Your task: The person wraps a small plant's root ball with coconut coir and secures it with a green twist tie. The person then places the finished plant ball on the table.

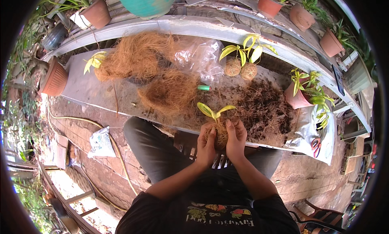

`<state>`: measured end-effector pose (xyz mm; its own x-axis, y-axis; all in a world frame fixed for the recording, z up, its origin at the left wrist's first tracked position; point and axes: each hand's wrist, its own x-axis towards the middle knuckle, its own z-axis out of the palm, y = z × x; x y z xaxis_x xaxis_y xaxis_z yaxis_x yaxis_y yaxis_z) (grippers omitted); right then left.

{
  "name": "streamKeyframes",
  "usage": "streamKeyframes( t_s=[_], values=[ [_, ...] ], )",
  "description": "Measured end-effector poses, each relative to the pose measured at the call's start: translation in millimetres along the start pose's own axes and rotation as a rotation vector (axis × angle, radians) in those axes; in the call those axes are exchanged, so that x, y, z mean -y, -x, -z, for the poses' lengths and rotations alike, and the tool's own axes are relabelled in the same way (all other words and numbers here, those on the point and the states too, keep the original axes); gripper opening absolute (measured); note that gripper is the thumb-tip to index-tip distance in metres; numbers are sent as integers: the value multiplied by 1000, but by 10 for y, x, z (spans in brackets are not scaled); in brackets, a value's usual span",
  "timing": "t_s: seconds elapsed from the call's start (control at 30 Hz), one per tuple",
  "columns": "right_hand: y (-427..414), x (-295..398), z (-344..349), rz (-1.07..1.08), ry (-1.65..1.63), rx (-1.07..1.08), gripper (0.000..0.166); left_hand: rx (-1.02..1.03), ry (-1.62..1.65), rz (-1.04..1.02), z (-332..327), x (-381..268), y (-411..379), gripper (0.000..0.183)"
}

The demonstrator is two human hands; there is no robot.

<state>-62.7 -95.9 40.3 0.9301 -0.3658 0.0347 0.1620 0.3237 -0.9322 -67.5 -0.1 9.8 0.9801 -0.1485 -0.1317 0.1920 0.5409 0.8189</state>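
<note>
My left hand point(207, 142) and my right hand point(236, 139) hold a ball of brown coir fibre point(222, 133) between them, above the near edge of the table. A seedling with yellow-green leaves point(209, 110) stands up out of the ball. Beyond my hands, to the left, lies a loose nest of coir fibre point(168, 91), with a green cylindrical item point(203, 87) at its right side. Dark soil with roots point(264, 109) is spread to the right. Two finished-looking fibre balls point(232, 66) point(249, 71) bearing leafy plants sit farther back.
A large coir heap point(136, 54) and a clear plastic bag point(200, 59) lie at the back. A potted plant point(296, 95) stands right, near red-handled scissors point(316, 147) on a silvery sheet point(325, 139). A terracotta-coloured pot point(54, 79) is at the left end; a hose point(120, 152) runs along the floor.
</note>
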Motion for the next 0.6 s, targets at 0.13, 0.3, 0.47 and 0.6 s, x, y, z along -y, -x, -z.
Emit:
streamKeyframes(
  t_s=[0.13, 0.3, 0.47, 0.6],
  values=[
    [20, 19, -69, 104, 81, -59, 11, 12, 74, 71, 68, -4, -49, 22],
    [14, 63, 13, 293, 485, 206, 16, 94, 117, 58, 120, -44, -102, 21],
    [46, 56, 24, 548, 739, 333, 22, 138, 92, 54, 188, -16, -120, 27],
    [100, 130, 4, 659, 830, 413, 29, 163, -283, -159, 208, -81, -64, 36]
  ],
)
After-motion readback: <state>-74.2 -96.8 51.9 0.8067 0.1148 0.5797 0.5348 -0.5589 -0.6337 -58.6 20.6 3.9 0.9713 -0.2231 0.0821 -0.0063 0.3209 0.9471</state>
